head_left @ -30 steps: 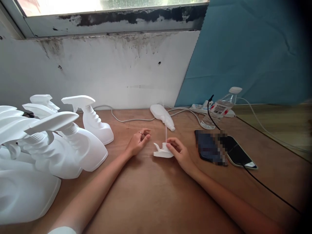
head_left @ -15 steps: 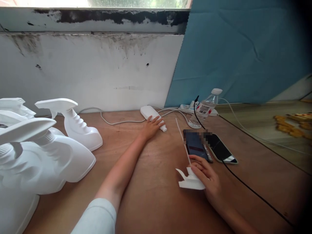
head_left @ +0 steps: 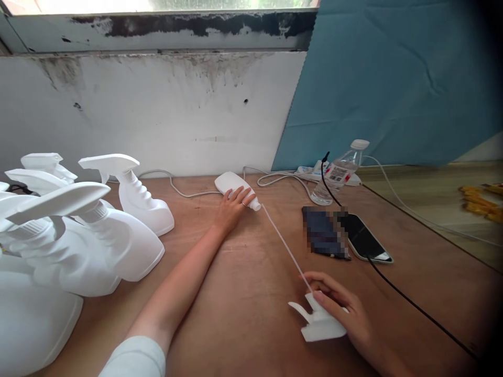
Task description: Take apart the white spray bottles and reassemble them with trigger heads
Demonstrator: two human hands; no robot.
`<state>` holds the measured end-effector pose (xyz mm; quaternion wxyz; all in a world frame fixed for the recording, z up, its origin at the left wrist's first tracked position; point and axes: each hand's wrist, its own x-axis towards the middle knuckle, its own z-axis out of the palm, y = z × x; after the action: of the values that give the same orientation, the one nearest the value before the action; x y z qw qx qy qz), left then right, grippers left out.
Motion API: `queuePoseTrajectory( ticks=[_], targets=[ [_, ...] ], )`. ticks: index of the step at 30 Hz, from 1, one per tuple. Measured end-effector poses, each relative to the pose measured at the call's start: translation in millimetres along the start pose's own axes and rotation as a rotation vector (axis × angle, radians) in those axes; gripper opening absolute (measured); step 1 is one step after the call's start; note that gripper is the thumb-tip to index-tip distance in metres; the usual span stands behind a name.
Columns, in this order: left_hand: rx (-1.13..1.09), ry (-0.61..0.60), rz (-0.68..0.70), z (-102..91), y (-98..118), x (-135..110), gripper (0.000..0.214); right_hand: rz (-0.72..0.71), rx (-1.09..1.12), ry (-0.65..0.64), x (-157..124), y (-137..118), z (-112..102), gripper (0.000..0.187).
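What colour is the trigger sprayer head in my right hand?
The sprayer head is plain white; the head view shows it clearly.

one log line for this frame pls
left hand: grips lying bottle | right hand: holds trigger head | dip tube: tip at bottle neck | assembled sprayers: standing at left

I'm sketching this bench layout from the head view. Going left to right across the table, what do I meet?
Upright spray bottles → lying bottle under the left hand → sprayer head held by the right hand → yellow pieces at the far right edge.
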<state>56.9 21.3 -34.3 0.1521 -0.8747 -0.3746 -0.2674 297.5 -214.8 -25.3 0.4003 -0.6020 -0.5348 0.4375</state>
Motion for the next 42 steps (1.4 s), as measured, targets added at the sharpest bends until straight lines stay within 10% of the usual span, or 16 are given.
queuePoseTrajectory(
  ticks=[20,29,34,42],
  targets=[
    [-0.022,0.048,-0.074,-17.1,1,-21,0.050,-0.027,-0.054,-0.097,-5,-7,4,0.037],
    [-0.045,0.088,-0.008,-24.5,9,-34,0.047,-0.089,0.328,0.177,21,-17,14,0.043],
    [-0.147,0.150,-0.032,-53.7,21,-40,0.044,-0.200,0.455,0.297,47,-71,12,0.033],
    [-0.497,0.022,-0.197,-138.0,14,-10,0.041,-0.358,0.582,-0.146,87,-172,14,0.036]
  ],
)
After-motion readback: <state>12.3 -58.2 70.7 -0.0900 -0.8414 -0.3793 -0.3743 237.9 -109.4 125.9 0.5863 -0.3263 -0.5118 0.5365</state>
